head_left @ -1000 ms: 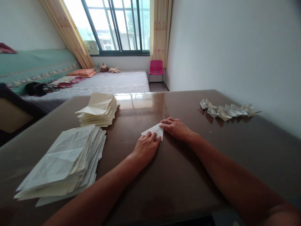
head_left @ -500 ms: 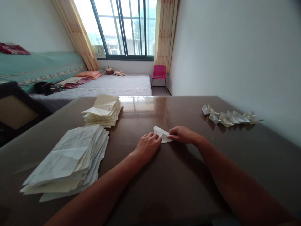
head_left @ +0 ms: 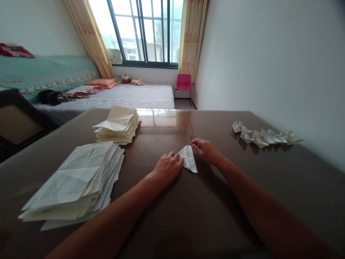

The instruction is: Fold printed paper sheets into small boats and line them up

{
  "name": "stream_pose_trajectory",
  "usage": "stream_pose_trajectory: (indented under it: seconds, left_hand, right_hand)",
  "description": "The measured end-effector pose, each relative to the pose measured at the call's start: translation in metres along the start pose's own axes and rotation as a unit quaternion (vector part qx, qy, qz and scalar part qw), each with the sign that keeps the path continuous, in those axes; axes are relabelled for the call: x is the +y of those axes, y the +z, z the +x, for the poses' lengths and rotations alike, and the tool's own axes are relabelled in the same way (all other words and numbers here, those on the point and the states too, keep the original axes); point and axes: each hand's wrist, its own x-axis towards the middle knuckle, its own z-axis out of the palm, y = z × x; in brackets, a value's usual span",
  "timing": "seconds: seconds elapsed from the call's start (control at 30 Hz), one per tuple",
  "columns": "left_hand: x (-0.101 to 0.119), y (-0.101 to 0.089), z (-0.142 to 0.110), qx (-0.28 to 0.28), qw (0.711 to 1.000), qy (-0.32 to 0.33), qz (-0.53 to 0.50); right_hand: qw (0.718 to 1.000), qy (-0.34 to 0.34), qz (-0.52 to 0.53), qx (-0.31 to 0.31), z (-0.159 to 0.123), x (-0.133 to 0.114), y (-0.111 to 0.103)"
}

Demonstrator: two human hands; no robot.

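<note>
A small piece of folded printed paper (head_left: 191,160), roughly triangular, lies on the brown table in front of me. My left hand (head_left: 167,166) grips its left corner, fingers curled together and pressed down over the edge. At the paper's upper right corner is my right hand (head_left: 205,150), its thumb and fingers drawn together in a pinch. The fingertips there meet the corner, though the exact contact is small and hard to make out.
On the left lie a stack of printed sheets (head_left: 78,172) and, behind it, a stack of yellowish paper (head_left: 118,126). Several folded paper boats (head_left: 260,139) stand at the table's (head_left: 215,122) right. Beyond are a bed (head_left: 151,94), a pink chair (head_left: 183,82) and a wall.
The paper has turned, with one point now toward me and another at the top. My right hand has moved from its right lower edge up to the top corner. My left hand stays at the left.
</note>
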Motion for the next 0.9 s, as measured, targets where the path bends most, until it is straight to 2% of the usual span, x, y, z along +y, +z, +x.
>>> stream_pose_trajectory:
  seconds: [0.03, 0.07, 0.13, 0.2, 0.3, 0.43, 0.57, 0.73, 0.9]
  left_hand:
    - [0.005, 0.000, 0.000, 0.006, 1.000, -0.011, 0.001]
    - [0.010, 0.000, 0.000, 0.013, 1.000, -0.022, 0.000]
    - [0.019, 0.000, 0.000, 0.026, 0.999, -0.040, -0.003]
    - [0.025, 0.001, 0.000, 0.035, 0.998, -0.058, -0.004]
    - [0.028, 0.004, 0.000, 0.047, 0.996, -0.074, -0.012]
    - [0.018, 0.005, -0.003, 0.063, 0.996, -0.067, -0.016]
    - [0.000, 0.001, -0.008, 0.055, 0.997, -0.042, -0.027]
    - [-0.018, -0.004, -0.010, 0.019, 0.998, 0.002, -0.061]
    - [-0.019, -0.008, -0.012, -0.012, 0.995, 0.033, -0.098]
  right_hand:
    - [0.999, -0.034, -0.001, 0.031, 0.003, 0.005, 0.005]
    - [0.997, -0.070, 0.000, 0.036, 0.005, 0.009, 0.010]
    - [0.993, -0.115, 0.005, 0.016, 0.009, 0.012, 0.020]
    - [0.992, -0.130, 0.002, -0.006, 0.012, 0.011, 0.027]
    - [0.992, -0.123, -0.023, -0.014, 0.011, 0.006, 0.024]
    - [0.995, -0.087, -0.036, -0.024, 0.005, 0.006, 0.011]
    - [0.996, -0.048, 0.018, -0.076, 0.000, 0.010, 0.005]
    - [0.989, -0.096, 0.036, -0.103, -0.002, 0.006, 0.005]
    - [0.977, -0.178, 0.017, -0.117, -0.005, 0.005, -0.003]
